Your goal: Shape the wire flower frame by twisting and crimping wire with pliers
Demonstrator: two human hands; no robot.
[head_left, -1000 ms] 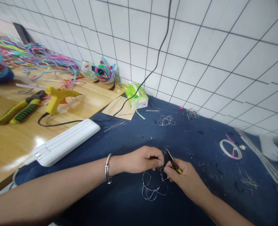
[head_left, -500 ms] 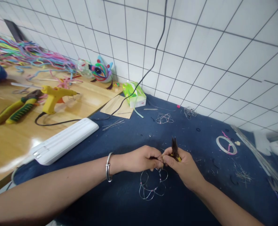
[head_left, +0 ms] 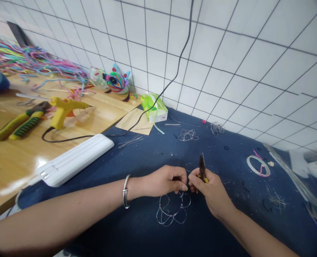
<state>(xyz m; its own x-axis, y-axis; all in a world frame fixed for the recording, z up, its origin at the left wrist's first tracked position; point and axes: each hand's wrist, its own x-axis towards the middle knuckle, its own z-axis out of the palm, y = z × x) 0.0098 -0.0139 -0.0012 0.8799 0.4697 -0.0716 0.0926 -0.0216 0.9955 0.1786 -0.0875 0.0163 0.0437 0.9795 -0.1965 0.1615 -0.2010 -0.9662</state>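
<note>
My left hand [head_left: 165, 181], with a silver bangle at the wrist, pinches the top of a looped wire ring [head_left: 171, 215]. The ring hangs below my fingers, with petal-like loops and small pinkish spots where they join. Just to the right, my right hand [head_left: 208, 184] is closed around small pliers [head_left: 202, 166] with dark jaws pointing up and away and yellow handles partly hidden in the palm. A narrow gap separates the fingertips of both hands. The part of the wire inside my left fingers is hidden.
Beyond my hands lie a wire bundle [head_left: 188, 135], a tangle of wire [head_left: 217, 128] and a coil [head_left: 258, 166]. To the left are a white power bank [head_left: 76, 159], a yellow glue gun [head_left: 64, 110], larger pliers [head_left: 21, 123] and a green tissue pack [head_left: 154, 107]. A black cord crosses the cloth.
My right hand has moved slightly right, away from my left fingers, with the pliers still in it. My left hand keeps its pinch, and the wire ring has shifted slightly.
</note>
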